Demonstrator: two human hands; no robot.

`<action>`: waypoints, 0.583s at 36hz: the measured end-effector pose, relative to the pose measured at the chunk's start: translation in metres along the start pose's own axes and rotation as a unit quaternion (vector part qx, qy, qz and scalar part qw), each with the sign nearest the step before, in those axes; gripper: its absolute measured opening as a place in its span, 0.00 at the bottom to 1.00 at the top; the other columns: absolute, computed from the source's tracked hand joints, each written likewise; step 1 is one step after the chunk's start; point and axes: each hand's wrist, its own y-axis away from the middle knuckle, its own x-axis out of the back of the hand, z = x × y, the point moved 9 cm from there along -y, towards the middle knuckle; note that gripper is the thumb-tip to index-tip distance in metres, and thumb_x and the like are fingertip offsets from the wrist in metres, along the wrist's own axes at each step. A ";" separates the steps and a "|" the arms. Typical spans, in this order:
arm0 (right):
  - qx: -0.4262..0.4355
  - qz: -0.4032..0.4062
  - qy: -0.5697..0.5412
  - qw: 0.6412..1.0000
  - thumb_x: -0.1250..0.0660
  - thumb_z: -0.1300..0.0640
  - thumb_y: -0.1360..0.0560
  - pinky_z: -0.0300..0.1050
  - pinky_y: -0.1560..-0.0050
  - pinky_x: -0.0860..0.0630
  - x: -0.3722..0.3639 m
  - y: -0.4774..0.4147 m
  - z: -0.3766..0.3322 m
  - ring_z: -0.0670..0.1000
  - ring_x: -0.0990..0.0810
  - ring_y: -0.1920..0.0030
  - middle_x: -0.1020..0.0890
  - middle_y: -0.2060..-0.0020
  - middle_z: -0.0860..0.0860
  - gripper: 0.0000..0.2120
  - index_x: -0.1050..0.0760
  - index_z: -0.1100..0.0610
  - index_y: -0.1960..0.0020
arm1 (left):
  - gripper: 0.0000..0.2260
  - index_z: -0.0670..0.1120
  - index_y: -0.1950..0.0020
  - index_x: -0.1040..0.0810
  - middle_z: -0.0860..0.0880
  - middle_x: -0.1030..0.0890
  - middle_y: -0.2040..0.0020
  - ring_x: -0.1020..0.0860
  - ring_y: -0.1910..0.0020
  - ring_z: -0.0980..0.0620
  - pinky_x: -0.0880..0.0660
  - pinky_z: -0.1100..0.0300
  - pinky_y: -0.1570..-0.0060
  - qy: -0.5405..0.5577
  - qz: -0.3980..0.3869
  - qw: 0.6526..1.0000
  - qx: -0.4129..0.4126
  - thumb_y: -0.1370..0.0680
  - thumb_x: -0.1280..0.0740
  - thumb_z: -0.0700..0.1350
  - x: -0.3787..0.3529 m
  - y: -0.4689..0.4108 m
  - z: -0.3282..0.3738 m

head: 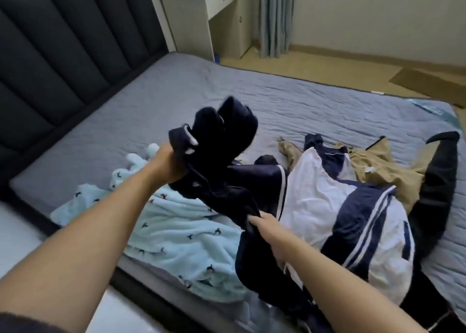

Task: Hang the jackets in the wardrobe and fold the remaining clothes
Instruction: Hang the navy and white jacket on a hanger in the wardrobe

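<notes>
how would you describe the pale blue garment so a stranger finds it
On the grey bed, look at the near edge, toward the dark padded headboard. The pale blue garment lies there, the only fluffy piece dotted with small dark figures.

Bed [227, 88] with grey quilted cover; dark padded headboard [63, 42] with vertical channels along one side. White desk [191, 12] with drawers stands beyond the bed, blue-grey curtain [274, 17] beside it. Flat brown cardboard [426, 83] lies on the tan floor [302, 65]
</notes>
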 end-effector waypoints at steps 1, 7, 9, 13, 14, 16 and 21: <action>0.000 -0.009 -0.042 0.999 0.41 0.62 0.22 0.39 0.64 0.29 -0.022 -0.012 -0.011 0.49 0.24 0.66 0.22 0.66 0.52 0.10 0.25 0.55 0.58 | 0.19 0.42 0.35 0.26 0.41 0.22 0.46 0.25 0.47 0.45 0.30 0.57 0.54 -0.124 -0.024 0.991 -0.037 0.27 0.35 0.41 0.002 0.002 -0.003; -0.011 -0.121 -0.114 0.986 0.41 0.70 0.23 0.45 0.55 0.26 -0.156 -0.068 -0.039 0.52 0.23 0.61 0.22 0.61 0.54 0.10 0.26 0.57 0.52 | 0.15 0.53 0.39 0.30 0.50 0.27 0.42 0.29 0.40 0.47 0.33 0.54 0.49 -0.527 -0.110 0.842 0.043 0.26 0.37 0.44 0.005 0.021 -0.135; -0.029 -0.119 -0.079 0.989 0.41 0.69 0.24 0.43 0.60 0.29 -0.172 -0.086 -0.024 0.52 0.25 0.63 0.24 0.61 0.55 0.12 0.26 0.54 0.52 | 0.21 0.51 0.33 0.35 0.48 0.31 0.36 0.32 0.36 0.46 0.34 0.52 0.43 -0.537 -0.182 0.820 0.078 0.26 0.35 0.46 -0.016 0.031 -0.185; -0.115 -0.081 -0.022 0.990 0.39 0.63 0.23 0.41 0.67 0.33 -0.169 -0.120 0.032 0.51 0.27 0.67 0.25 0.59 0.55 0.10 0.31 0.51 0.46 | 0.32 0.48 0.27 0.40 0.47 0.36 0.32 0.30 0.36 0.44 0.27 0.51 0.40 -0.338 -0.416 0.809 0.239 0.28 0.32 0.49 -0.088 0.075 -0.268; -0.127 -0.073 -0.005 0.989 0.39 0.63 0.23 0.39 0.68 0.34 -0.165 -0.128 0.046 0.49 0.28 0.68 0.25 0.60 0.54 0.09 0.31 0.52 0.46 | 0.31 0.48 0.27 0.39 0.47 0.35 0.32 0.29 0.37 0.44 0.26 0.52 0.42 -0.304 -0.431 0.811 0.255 0.28 0.33 0.50 -0.103 0.077 -0.278; -0.134 -0.053 0.032 0.989 0.40 0.63 0.23 0.39 0.70 0.37 -0.153 -0.144 0.069 0.48 0.29 0.69 0.27 0.62 0.53 0.09 0.31 0.54 0.45 | 0.28 0.48 0.27 0.38 0.47 0.33 0.33 0.29 0.36 0.44 0.27 0.51 0.42 -0.280 -0.411 0.832 0.245 0.26 0.35 0.50 -0.130 0.065 -0.289; -0.102 0.001 0.139 0.985 0.39 0.61 0.24 0.37 0.66 0.31 -0.111 -0.190 0.096 0.49 0.27 0.60 0.24 0.53 0.52 0.13 0.30 0.55 0.39 | 0.21 0.47 0.32 0.36 0.46 0.32 0.35 0.32 0.36 0.44 0.31 0.51 0.43 -0.319 -0.221 0.913 0.128 0.24 0.38 0.45 -0.182 -0.005 -0.279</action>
